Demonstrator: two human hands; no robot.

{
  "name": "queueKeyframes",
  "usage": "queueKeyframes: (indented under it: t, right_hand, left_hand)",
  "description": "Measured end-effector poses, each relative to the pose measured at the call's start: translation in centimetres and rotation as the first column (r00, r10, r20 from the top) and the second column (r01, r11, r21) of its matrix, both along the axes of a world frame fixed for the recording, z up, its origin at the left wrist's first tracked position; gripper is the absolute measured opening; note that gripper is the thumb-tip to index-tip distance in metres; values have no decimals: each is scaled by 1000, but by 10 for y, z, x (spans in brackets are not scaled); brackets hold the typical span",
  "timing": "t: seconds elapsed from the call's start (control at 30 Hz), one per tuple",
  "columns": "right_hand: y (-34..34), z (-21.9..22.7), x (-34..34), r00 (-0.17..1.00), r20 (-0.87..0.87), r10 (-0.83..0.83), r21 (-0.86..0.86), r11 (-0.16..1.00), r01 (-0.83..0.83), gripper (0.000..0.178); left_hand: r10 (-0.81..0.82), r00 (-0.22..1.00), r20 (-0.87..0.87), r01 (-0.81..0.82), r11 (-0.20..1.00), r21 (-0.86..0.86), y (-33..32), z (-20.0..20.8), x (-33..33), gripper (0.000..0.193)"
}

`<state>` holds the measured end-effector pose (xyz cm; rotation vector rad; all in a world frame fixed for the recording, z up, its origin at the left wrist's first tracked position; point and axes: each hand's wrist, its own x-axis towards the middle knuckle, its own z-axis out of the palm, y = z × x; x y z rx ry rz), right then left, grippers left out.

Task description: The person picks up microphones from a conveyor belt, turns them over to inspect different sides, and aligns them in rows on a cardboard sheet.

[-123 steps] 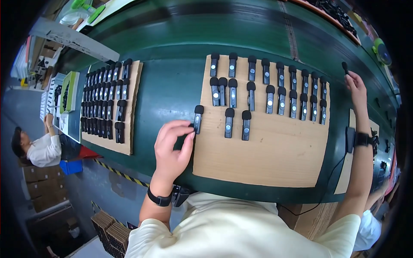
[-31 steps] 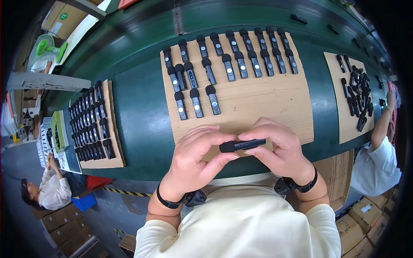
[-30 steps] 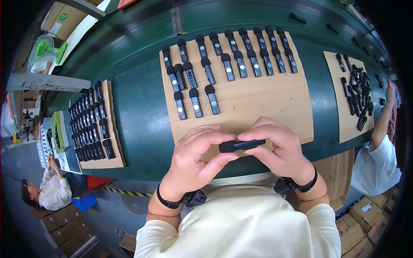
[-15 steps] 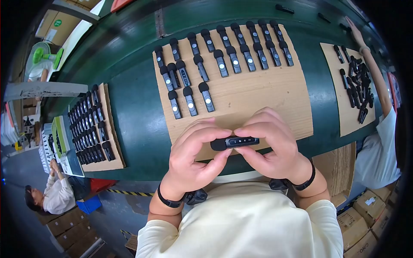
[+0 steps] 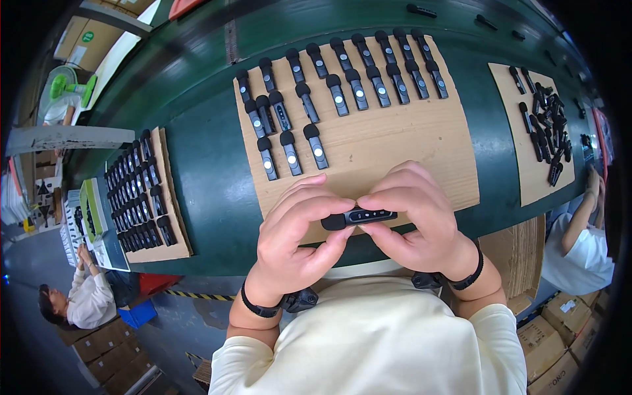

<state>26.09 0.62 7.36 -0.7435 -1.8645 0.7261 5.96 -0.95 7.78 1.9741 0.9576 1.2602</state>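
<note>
Both my hands hold a small black wireless microphone point(image 5: 372, 215) level above the near edge of a cardboard sheet point(image 5: 401, 141). My left hand point(image 5: 296, 230) pinches its dark foam-covered end between thumb and fingers. At the other end, my right hand point(image 5: 415, 217) grips the body the same way. The side turned up between my fingertips has a row of small light marks. Beyond my hands, several similar microphones point(image 5: 361, 92) lie in rows on the cardboard, most with a pale round spot.
A second cardboard point(image 5: 176, 210) at left bears tight rows of microphones. At right, another cardboard point(image 5: 526, 181) holds a loose pile. Several microphones point(image 5: 421, 10) lie on the green belt point(image 5: 197, 85). Co-workers sit at the left and right; a green fan point(image 5: 66, 85) stands at upper left.
The far belt, with its seam and loose microphones, has shifted left. The right co-worker's arm has drawn back from the belt. My hands and the held microphone have barely moved.
</note>
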Motion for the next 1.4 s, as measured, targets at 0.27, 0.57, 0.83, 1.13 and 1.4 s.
queueKeyframes:
  t: [0.27, 0.57, 0.83, 1.13, 1.4]
  right_hand:
    - [4, -6, 4, 998, -17, 66, 24, 998, -66, 34]
    - [2, 5, 1, 986, -139, 89, -133, 985, -108, 31]
    - [20, 0, -3, 995, 63, 78, -82, 994, -73, 27]
    - [35, -26, -6, 872, 473, -130, 136, 988, 73, 23]
    - [34, -33, -10, 764, 635, -118, 156, 987, 23, 25]
  left_hand:
    - [32, 999, -19, -32, 999, -12, 0, 1, 3, 30]
    - [34, 995, -90, -36, 999, -16, 6, -3, 2, 27]
    - [148, 980, -132, -155, 987, -44, 7, -16, -21, 26]
    - [462, 878, -122, -473, 878, -77, 15, -46, -57, 34]
    - [408, 910, -73, -407, 847, -342, 16, -63, -59, 63]
